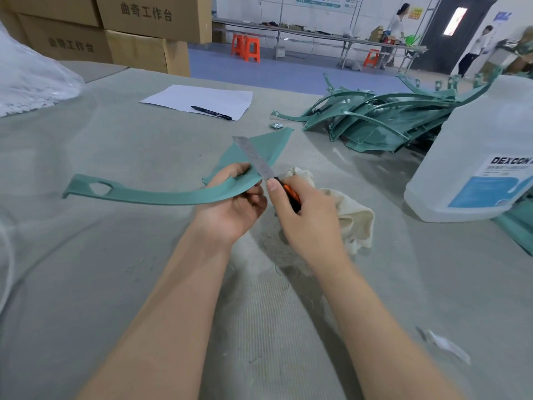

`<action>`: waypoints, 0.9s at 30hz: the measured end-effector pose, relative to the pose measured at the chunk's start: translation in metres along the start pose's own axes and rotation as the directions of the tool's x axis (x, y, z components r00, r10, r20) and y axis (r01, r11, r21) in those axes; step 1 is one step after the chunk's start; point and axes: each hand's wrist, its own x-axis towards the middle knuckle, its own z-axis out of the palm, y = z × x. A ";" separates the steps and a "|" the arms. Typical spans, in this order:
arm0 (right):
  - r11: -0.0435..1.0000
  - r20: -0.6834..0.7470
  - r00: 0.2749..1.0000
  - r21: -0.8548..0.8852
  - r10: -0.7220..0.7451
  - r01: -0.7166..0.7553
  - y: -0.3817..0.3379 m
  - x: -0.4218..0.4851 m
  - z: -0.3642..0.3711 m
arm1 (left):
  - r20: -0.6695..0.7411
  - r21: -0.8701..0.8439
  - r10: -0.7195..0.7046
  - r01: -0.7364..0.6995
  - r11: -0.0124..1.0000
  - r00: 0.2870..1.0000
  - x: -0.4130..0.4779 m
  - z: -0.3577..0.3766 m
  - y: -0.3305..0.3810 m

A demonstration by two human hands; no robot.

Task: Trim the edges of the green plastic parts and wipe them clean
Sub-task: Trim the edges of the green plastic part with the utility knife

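A person's left hand grips a curved green plastic part above a grey desk, fingers curled around its wide end while the narrow arm, pierced by a rounded triangular hole, stretches out to the left. The right hand closes around the orange-and-black handle of a utility knife, thumb near the base of the long blade, which lies across the part's broad panel. A cream cloth sits crumpled on the desk just behind the right hand. A heap of green plastic parts is piled farther back on the right, beside a large translucent jug with a blue-and-white label. A white sheet of paper with a black pen on it lies at the far side of the desk, and cardboard boxes are stacked behind.
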 end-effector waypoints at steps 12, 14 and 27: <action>0.996 -0.035 0.999 0.089 0.020 -0.016 -0.004 0.000 -0.002 | -0.030 -0.105 0.051 -0.054 0.993 0.998 -0.003 -0.002 0.004; 0.995 -0.078 0.993 0.058 0.088 -0.084 0.003 0.006 -0.008 | -0.023 -0.083 0.038 -0.040 0.996 0.999 -0.003 -0.001 0.002; 0.999 0.013 0.999 0.008 0.052 -0.052 0.001 0.000 0.001 | -0.011 -0.170 0.043 -0.044 0.984 0.999 -0.001 0.000 -0.003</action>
